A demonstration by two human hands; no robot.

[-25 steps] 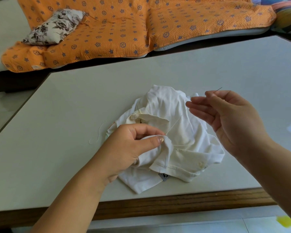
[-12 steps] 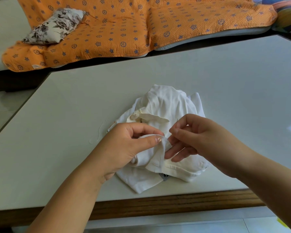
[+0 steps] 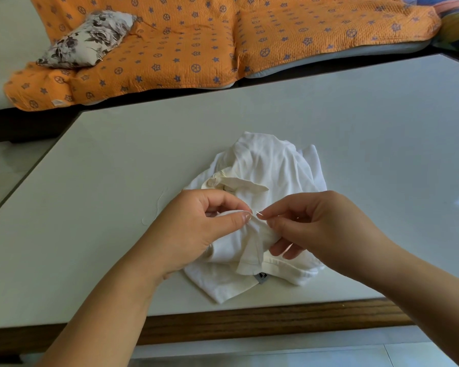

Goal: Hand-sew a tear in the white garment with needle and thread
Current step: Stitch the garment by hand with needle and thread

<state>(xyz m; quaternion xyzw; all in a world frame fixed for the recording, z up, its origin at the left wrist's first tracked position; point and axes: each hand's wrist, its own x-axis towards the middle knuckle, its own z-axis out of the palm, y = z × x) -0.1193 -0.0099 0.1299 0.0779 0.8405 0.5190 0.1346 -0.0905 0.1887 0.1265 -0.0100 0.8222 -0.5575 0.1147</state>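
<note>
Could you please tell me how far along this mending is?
Done: nothing I can confirm; any stitches are too small to see. In hand: left hand pinches up a fold of the white garment, right hand pinches the needle at that fold. Left: finishing the seam.

The needle is mostly hidden between the right hand's fingertips.
</note>
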